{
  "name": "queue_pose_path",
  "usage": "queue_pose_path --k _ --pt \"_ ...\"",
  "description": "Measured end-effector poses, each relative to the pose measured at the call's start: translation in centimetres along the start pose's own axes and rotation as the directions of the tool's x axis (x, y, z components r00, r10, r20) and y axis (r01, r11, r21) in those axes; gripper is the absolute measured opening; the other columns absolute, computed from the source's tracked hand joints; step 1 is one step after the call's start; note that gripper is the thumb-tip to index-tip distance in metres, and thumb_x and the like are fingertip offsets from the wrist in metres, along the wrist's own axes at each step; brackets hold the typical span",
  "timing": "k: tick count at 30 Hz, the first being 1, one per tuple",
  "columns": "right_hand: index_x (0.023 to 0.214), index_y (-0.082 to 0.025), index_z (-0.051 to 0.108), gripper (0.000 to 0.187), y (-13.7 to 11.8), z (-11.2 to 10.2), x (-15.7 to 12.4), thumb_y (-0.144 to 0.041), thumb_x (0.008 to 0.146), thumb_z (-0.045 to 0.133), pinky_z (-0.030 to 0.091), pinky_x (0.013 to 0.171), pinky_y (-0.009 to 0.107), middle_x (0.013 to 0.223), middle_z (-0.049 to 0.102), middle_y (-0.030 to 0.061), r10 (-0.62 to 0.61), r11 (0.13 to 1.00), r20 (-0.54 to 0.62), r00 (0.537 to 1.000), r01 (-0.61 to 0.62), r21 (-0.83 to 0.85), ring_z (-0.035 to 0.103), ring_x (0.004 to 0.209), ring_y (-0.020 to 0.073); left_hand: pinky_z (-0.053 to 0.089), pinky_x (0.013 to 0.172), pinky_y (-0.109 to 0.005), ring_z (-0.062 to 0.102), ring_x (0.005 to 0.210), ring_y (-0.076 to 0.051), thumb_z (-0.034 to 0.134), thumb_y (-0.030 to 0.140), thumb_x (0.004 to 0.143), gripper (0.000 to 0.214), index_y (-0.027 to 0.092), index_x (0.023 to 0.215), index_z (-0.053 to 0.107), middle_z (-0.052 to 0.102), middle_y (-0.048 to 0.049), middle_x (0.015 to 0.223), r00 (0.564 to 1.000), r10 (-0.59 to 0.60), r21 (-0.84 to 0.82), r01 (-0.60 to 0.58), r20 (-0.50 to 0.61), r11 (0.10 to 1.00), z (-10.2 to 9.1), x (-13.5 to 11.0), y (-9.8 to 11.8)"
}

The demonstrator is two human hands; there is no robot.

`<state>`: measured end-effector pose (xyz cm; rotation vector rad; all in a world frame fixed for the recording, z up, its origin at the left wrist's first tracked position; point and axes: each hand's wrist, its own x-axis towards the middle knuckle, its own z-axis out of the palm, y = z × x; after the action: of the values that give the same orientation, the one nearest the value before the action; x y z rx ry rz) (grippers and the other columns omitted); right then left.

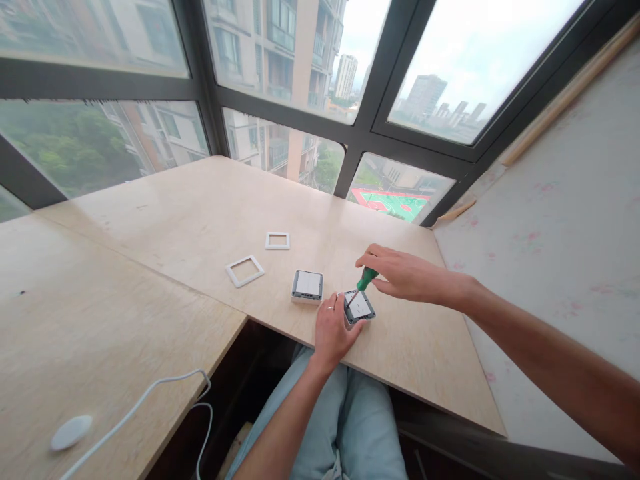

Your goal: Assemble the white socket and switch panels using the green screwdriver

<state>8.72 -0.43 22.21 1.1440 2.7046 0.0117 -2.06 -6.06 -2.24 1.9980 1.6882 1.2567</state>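
Note:
My left hand grips the near-left side of a small grey and white wall switch lying near the front edge of the wooden desk. My right hand pinches the green handle of a screwdriver, whose tip points down into the top of that switch. A second switch module sits just to the left of it.
Two white square frames lie farther back on the desk, one larger and one smaller. A white cable and a white oval puck rest at the near left. Windows stand behind the desk, a wall panel to the right.

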Motion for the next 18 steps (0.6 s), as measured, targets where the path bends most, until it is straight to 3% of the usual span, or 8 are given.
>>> queue_pose_path --k 2,3,7,9,12,13,15,18 --pt "0.124 -0.018 0.055 0.042 0.0 -0.1 -0.3 -0.010 0.083 0.056 0.046 0.084 0.030 0.118 0.060 0.0116 -0.115 0.991 0.008 0.993 0.114 0.067 0.062 0.106 0.0219 0.044 0.104 -0.054 0.051 0.126 -0.034 0.071 0.045 0.081 0.071 0.018 0.138 0.040 0.053 -0.0182 0.136 1.000 0.005 -0.008 -0.005 -0.006 1.000 0.0 0.0 0.0" --pt "0.126 -0.018 0.054 0.043 -0.1 0.0 -0.4 -0.014 0.083 0.059 0.047 0.082 0.030 0.118 0.060 0.0118 -0.099 0.993 0.007 0.995 0.098 0.069 0.063 0.103 0.0221 0.044 0.104 -0.054 0.051 0.126 -0.034 0.070 0.045 0.081 0.071 0.018 0.139 0.039 0.053 -0.0182 0.136 1.000 0.008 -0.009 -0.008 -0.008 1.000 0.0 0.0 0.0" --pt "0.114 -0.013 0.059 0.043 -0.8 0.4 -0.1 -0.050 0.096 0.047 0.043 0.061 0.032 0.089 0.068 0.0137 0.239 0.962 -0.021 0.971 -0.239 -0.130 0.067 0.079 0.0282 0.043 0.104 -0.054 0.051 0.126 -0.034 0.071 0.045 0.080 0.073 0.018 0.139 0.039 0.053 -0.0184 0.136 1.000 0.011 0.001 -0.011 -0.009 1.000 0.0 -0.1 -0.1" --pt "0.100 -0.013 0.063 0.049 -0.5 0.6 -0.1 -0.054 0.099 0.037 0.041 0.059 0.033 0.077 0.067 0.0135 0.327 0.920 -0.019 0.945 -0.322 -0.222 0.068 0.075 0.0302 0.043 0.105 -0.053 0.051 0.127 -0.034 0.072 0.045 0.080 0.073 0.017 0.139 0.039 0.053 -0.0188 0.136 1.000 0.011 0.008 -0.011 -0.005 1.000 0.0 -0.1 0.0" --pt "0.109 -0.015 0.062 0.027 0.4 0.7 -0.6 -0.035 0.097 0.048 0.046 0.068 0.033 0.098 0.067 0.0136 0.165 0.978 -0.014 0.986 -0.165 -0.125 0.067 0.091 0.0279 0.042 0.105 -0.052 0.051 0.127 -0.034 0.071 0.046 0.081 0.072 0.016 0.139 0.039 0.053 -0.0188 0.136 1.000 0.016 0.018 -0.016 0.003 1.000 0.0 0.0 0.0" --pt "0.118 -0.016 0.059 0.027 0.7 0.8 -0.9 -0.027 0.093 0.054 0.047 0.072 0.032 0.110 0.064 0.0135 0.076 0.995 -0.024 0.997 -0.078 -0.063 0.066 0.098 0.0264 0.042 0.106 -0.052 0.051 0.126 -0.034 0.070 0.047 0.082 0.072 0.016 0.139 0.039 0.053 -0.0188 0.136 1.000 0.016 0.021 -0.016 0.005 1.000 0.0 0.0 0.0" --pt "0.133 -0.019 0.049 0.048 0.8 1.0 -1.4 -0.022 0.087 0.061 0.048 0.077 0.031 0.125 0.058 0.0135 -0.034 0.999 -0.047 0.998 0.035 0.021 0.064 0.103 0.0238 0.042 0.106 -0.051 0.051 0.127 -0.033 0.069 0.047 0.082 0.071 0.014 0.138 0.039 0.053 -0.0193 0.136 1.000 0.016 0.029 -0.017 0.007 0.999 0.0 0.0 0.0" --pt "0.138 -0.016 0.044 0.053 0.3 1.3 -1.5 -0.043 0.093 0.056 0.047 0.068 0.032 0.108 0.066 0.0144 0.125 0.992 -0.061 0.990 -0.125 -0.001 0.068 0.088 0.0257 0.042 0.106 -0.051 0.051 0.128 -0.033 0.070 0.047 0.082 0.073 0.013 0.139 0.038 0.052 -0.0203 0.137 1.000 0.022 0.034 -0.022 0.003 0.999 0.0 0.0 -0.1"
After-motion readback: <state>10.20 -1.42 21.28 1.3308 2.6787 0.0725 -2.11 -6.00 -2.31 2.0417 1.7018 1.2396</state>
